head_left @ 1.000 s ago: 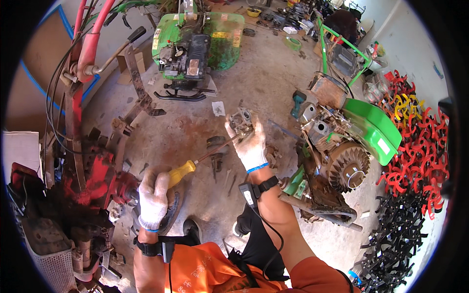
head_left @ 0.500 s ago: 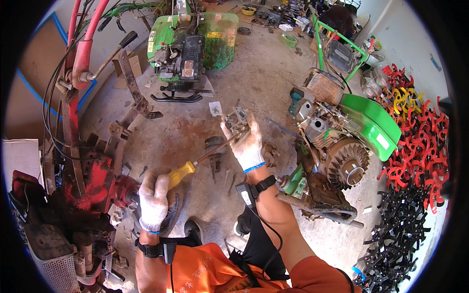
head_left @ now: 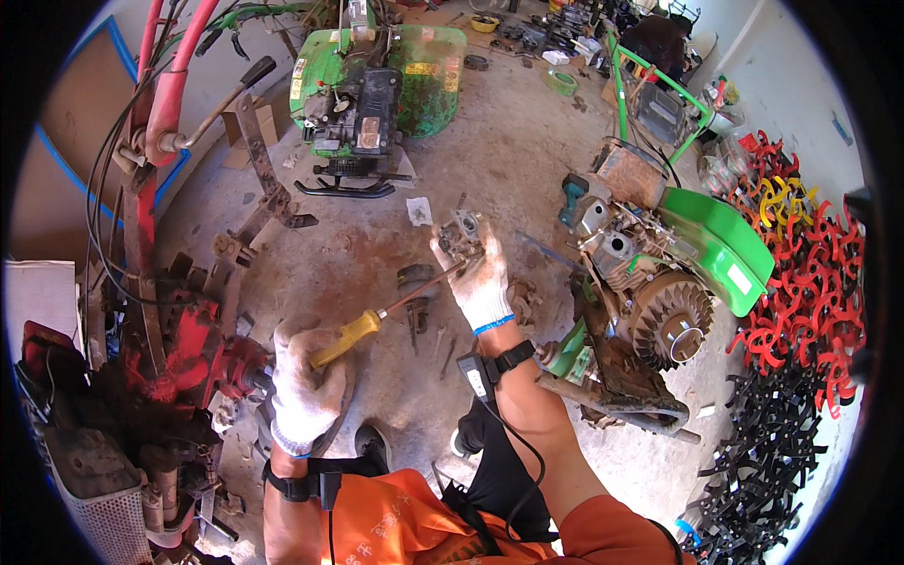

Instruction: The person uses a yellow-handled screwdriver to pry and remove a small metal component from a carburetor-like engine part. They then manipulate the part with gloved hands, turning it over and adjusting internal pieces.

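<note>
My right hand [head_left: 482,284], in a white work glove with a blue cuff, holds up a small greasy metal carburetor [head_left: 461,232] between thumb and fingers. My left hand [head_left: 306,388], gloved too, is closed round the back end of a screwdriver with a yellow handle [head_left: 356,335]. Its long brownish shaft slants up to the right, and the tip meets the near side of the carburetor by my right palm. Glove and fingers hide exactly where the tip sits.
A partly stripped engine [head_left: 617,247] with a finned flywheel [head_left: 670,318] stands at right, a teal power tool [head_left: 571,198] beside it. Red machinery [head_left: 188,344] is close on my left. A green tiller [head_left: 363,118] stands ahead. Red tines [head_left: 800,282] and black tines [head_left: 763,452] lie far right.
My left hand has shifted its grip on the screwdriver handle, its fingers now curled differently. The carburetor stays in my right hand, nearly in place. The view has moved slightly.
</note>
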